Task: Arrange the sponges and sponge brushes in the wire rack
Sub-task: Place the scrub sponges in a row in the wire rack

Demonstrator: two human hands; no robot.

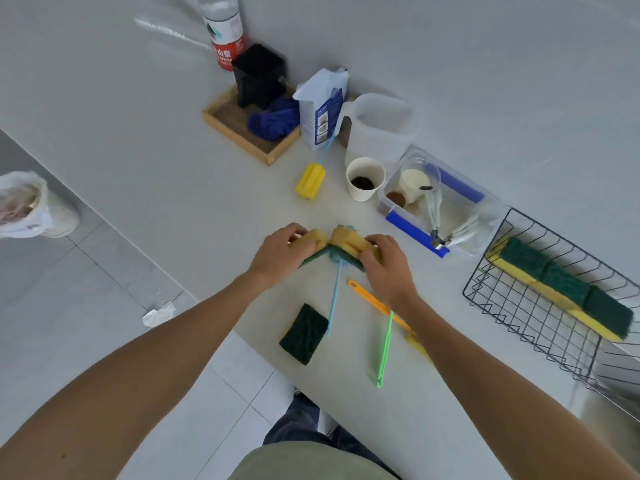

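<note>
Sponges point(341, 242): left hand point(277, 252) and right hand point(388, 266) each hold one in their grip on the table point(194, 188)

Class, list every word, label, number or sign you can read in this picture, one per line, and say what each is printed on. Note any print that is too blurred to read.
"SPRING": white letters on the red label of the water bottle; the Chinese characters above it are too blurred to read with confidence.
Blue and white bag: carries print and small pictures, too small to read.
No other text is visible.
</note>
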